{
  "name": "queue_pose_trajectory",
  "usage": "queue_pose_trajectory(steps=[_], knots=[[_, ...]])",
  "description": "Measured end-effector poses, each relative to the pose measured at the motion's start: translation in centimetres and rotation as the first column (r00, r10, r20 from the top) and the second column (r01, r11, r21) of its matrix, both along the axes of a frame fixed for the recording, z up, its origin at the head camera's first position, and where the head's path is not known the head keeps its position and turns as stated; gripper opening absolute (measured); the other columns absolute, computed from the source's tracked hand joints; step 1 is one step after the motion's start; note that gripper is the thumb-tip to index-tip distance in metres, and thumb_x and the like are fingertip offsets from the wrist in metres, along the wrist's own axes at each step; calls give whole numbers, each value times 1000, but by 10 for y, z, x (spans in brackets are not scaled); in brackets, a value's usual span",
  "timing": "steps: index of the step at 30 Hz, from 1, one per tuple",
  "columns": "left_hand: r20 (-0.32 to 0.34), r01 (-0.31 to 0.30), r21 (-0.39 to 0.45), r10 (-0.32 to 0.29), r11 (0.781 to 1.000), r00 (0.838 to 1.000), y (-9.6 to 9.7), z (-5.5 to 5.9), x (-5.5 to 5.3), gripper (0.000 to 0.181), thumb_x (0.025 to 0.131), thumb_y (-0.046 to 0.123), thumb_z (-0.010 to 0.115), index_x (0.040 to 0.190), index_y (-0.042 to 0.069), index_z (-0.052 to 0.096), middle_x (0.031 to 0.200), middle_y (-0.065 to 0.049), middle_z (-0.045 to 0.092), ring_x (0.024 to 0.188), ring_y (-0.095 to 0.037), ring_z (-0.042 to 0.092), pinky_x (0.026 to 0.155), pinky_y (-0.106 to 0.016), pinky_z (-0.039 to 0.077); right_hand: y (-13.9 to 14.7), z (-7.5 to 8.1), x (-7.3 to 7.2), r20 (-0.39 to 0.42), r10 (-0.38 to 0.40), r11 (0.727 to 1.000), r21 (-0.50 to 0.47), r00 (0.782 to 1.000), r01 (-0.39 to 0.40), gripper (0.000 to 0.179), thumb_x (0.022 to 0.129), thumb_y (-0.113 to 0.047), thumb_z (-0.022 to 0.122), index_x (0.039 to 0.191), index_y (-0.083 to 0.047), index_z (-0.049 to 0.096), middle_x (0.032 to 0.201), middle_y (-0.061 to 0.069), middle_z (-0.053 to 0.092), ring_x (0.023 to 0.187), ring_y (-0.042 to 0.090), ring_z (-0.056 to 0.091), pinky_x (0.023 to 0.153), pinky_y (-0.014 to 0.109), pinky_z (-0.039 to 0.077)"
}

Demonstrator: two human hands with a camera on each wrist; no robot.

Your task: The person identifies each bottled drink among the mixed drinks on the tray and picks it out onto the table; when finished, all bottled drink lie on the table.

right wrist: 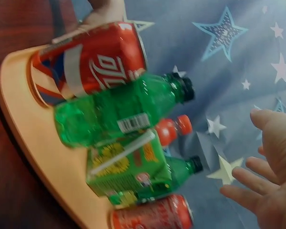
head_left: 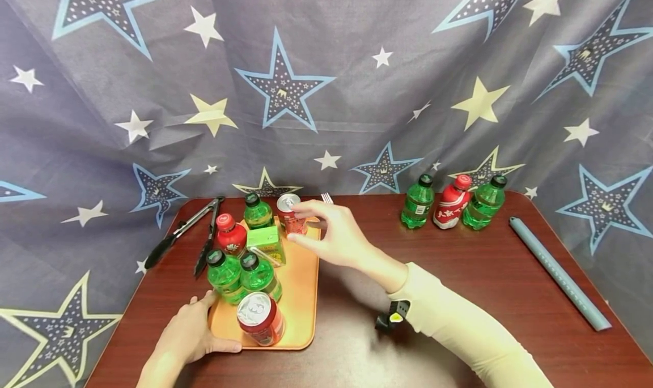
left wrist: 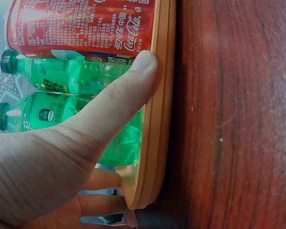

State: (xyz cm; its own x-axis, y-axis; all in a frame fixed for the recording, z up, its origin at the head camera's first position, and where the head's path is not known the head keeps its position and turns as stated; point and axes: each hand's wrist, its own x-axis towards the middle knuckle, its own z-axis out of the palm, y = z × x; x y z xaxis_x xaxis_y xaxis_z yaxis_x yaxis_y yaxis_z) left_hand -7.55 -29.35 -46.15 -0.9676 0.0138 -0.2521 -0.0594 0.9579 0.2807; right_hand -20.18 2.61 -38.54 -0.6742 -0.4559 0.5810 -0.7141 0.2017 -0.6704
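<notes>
My left hand (head_left: 186, 328) holds the near-left corner of an orange tray (head_left: 300, 297), its thumb along the front rim and its fingers at the left side. Just inside that corner stands a red Coca-Cola can (head_left: 267, 327). Behind it are two green soda bottles (left wrist: 126, 143), a red bottle (head_left: 231, 238), a green juice box (head_left: 265, 242) with a straw and another green bottle (head_left: 258, 213). At the tray's far right stands a second red can (head_left: 295, 221). Beside that can is my right hand (head_left: 339, 235), thumb and fingers spread; the right wrist view shows them apart from it.
Black-handled tongs (head_left: 181, 232) lie left of the tray, and a fork's tines (head_left: 327, 198) show behind my right hand. Two green bottles (head_left: 418, 204) flank a red one (head_left: 452, 204) at the back right. A grey-blue rod (head_left: 558, 272) lies along the right side; a star-patterned curtain (head_left: 326, 93) hangs behind.
</notes>
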Motion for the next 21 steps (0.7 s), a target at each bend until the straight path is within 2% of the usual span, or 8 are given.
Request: queue_pose_trajectory(steps=[3, 6, 10, 12, 21], knots=[[-6, 5, -2, -5, 1000, 1000, 0, -1, 1, 138, 53, 74, 95, 155, -5, 45, 142, -43, 57, 130, -70, 52, 94, -75, 53, -9, -4, 5, -2, 30, 999, 27, 1000, -30, 44, 88, -16, 89, 128, -7, 74, 122, 8, 79, 107, 18, 79, 92, 36, 65], [-12, 7, -6, -7, 1000, 1000, -1, -1, 0, 138, 53, 74, 95, 154, -6, 46, 142, -42, 58, 130, -70, 52, 94, -75, 53, -18, -6, 10, 0, 61, 996, 68, 998, -61, 45, 89, -18, 88, 130, -8, 73, 121, 7, 80, 109, 18, 78, 98, 30, 62], [-17, 9, -11, -9, 1000, 1000, -1, -1, 0, 138, 53, 73, 96, 153, -7, 47, 141, -42, 58, 129, -70, 53, 94, -75, 53, -29, -11, 14, -41, 104, 985, 141, 994, -97, 48, 89, -23, 88, 131, -8, 73, 124, 8, 79, 113, 21, 78, 103, 24, 57], [-14, 12, -15, -12, 1000, 1000, -2, -1, 0, 137, 54, 73, 96, 153, -8, 47, 140, -43, 58, 128, -70, 53, 94, -75, 53, -34, -15, 15, -49, 124, 980, 164, 991, -114, 49, 88, -25, 88, 131, -8, 73, 125, 8, 79, 115, 22, 77, 104, 24, 56], [2, 12, -18, -12, 1000, 1000, 0, -2, -1, 137, 55, 72, 96, 153, -9, 45, 141, -44, 56, 129, -71, 52, 95, -75, 53, -51, -32, 20, 54, 169, 966, 190, 984, -176, 50, 89, -24, 88, 132, -5, 72, 126, 9, 79, 116, 23, 76, 104, 26, 57]])
